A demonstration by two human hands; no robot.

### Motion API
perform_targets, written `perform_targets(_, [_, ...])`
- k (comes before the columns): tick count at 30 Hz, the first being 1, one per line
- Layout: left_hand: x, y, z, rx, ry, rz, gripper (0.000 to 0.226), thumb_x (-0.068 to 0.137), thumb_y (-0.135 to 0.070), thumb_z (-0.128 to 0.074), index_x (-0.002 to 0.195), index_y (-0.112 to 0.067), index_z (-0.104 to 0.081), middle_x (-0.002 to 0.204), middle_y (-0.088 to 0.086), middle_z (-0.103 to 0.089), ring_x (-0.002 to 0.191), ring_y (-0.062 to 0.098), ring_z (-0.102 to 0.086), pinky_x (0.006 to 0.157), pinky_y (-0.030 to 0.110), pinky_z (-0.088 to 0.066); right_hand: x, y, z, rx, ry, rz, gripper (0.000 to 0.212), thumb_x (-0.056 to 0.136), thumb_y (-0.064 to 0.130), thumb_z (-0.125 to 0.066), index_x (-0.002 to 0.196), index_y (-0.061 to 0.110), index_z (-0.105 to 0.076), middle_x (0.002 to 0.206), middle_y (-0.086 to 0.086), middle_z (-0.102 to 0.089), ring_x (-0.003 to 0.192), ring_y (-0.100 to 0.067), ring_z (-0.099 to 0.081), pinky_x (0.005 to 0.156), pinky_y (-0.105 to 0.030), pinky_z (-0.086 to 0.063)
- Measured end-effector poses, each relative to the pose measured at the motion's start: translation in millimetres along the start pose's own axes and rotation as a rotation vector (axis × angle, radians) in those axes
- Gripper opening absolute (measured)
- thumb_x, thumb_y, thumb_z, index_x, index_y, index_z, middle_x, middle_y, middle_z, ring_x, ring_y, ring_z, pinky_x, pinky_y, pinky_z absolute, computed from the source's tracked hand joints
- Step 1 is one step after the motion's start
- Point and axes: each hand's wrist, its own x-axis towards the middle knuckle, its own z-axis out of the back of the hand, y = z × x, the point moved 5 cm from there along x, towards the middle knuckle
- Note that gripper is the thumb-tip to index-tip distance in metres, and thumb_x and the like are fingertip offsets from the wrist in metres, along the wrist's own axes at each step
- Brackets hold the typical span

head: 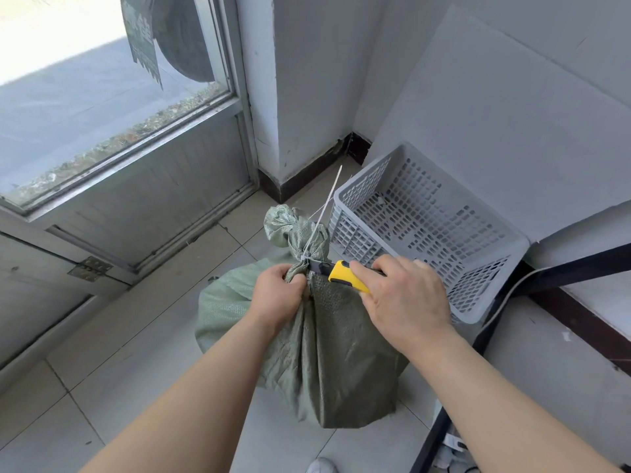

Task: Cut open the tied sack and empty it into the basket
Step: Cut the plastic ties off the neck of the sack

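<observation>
Green woven sack (324,353) stands on the tiled floor (136,353), neck cinched by a white tie (316,238) (tail pointing upward). Left hand (276,295) fingers clamp the neck just below the tie. Right hand (403,302) fingers curl round a yellow knife (345,274), tip at the tie. Grey basket (426,227) stands just beside.

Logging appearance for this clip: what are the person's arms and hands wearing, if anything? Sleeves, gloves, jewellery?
Nothing is worn on either. The left hand and right hand are ungloved, and no ring shows on the fingers in view. The left forearm and right forearm are bare to the frame's lower edge: no sleeve, watch, bracelet or marking shows.
</observation>
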Motion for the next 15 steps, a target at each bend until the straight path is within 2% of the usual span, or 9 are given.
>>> perform_targets(2, [0.8,-0.3,1.7,-0.018,-0.001,-0.005,0.02,0.087,-0.008,-0.05,0.079,-0.014,-0.068,0.056,-0.003,-0.052,0.044,0.011,-0.038,0.037,0.016,-0.031,-0.2,0.2,0.4,0.001,-0.002,0.01,0.04,0.062,0.023,-0.084,0.101,0.024,-0.073,0.069,-0.002,-0.063,0.059,-0.024,-0.06,0.054,-0.033,-0.047])
perform_targets(7, [1.4,-2.4,1.2,-0.036,0.006,-0.004,0.024,0.087,-0.008,-0.048,0.092,-0.014,-0.071,0.06,-0.002,-0.058,0.043,0.009,-0.04,0.038,0.017,-0.033,0.5,-0.8,1.8,-0.017,0.004,0.006,0.037,0.065,0.023,-0.082,0.1,0.024,-0.073,0.069,-0.002,-0.063,0.059,-0.024,-0.06,0.054,-0.033,-0.047])
perform_targets(9, [0.4,-3.4,0.9,-0.051,0.017,0.005,0.02,0.086,-0.012,-0.049,0.083,-0.016,-0.069,0.049,-0.008,-0.047,0.035,0.006,-0.033,0.037,0.018,-0.028,0.9,-1.4,2.3,-0.026,0.006,0.009,0.035,0.065,0.023,-0.081,0.099,0.024,-0.073,0.068,-0.002,-0.063,0.059,-0.024,-0.06,0.054,-0.032,-0.046])
perform_targets(11, [1.2,-3.5,1.6,-0.08,0.024,0.013,0.014,0.083,-0.02,-0.052,0.074,-0.016,-0.062,0.046,-0.006,-0.034,0.037,0.009,-0.023,0.042,0.022,-0.02,1.6,-1.2,2.3,-0.034,0.011,0.013,0.032,0.066,0.022,-0.08,0.097,0.024,-0.073,0.068,-0.002,-0.062,0.059,-0.024,-0.059,0.053,-0.032,-0.045])
perform_targets(15, [5.1,-2.4,3.1,0.0,-0.008,-0.002,0.024,0.087,-0.023,-0.051,0.068,-0.011,-0.057,0.058,0.007,-0.04,0.04,0.011,-0.024,0.04,0.024,-0.019,2.5,-2.0,2.2,-0.04,0.02,0.012,0.031,0.066,0.024,-0.077,0.097,0.024,-0.072,0.068,-0.002,-0.062,0.059,-0.024,-0.059,0.055,-0.031,-0.044])
